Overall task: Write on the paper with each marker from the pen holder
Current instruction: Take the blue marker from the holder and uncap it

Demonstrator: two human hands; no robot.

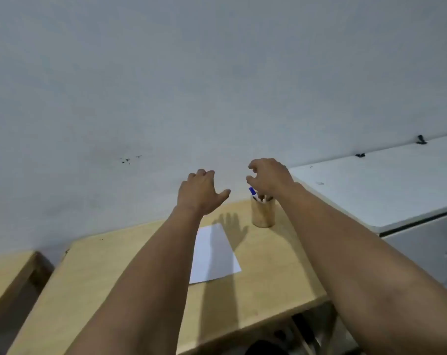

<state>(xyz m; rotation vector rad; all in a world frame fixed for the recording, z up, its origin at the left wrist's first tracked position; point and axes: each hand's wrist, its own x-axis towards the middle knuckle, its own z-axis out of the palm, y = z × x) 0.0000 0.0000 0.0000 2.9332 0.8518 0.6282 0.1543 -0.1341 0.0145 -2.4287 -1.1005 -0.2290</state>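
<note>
Desk (145, 272): paper (214, 254) nr holder (263, 212)

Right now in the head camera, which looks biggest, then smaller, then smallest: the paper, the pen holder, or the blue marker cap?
1. The paper looks biggest.
2. The pen holder comes next.
3. The blue marker cap looks smallest.
The paper lies nearer the camera, which may add to its size, but the order seems clear.

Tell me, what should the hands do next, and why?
Probably lower the right hand onto the blue-capped marker in the wooden holder and pinch it. Both hands are empty, the right hovers just above the holder, and the paper is blank.
</note>
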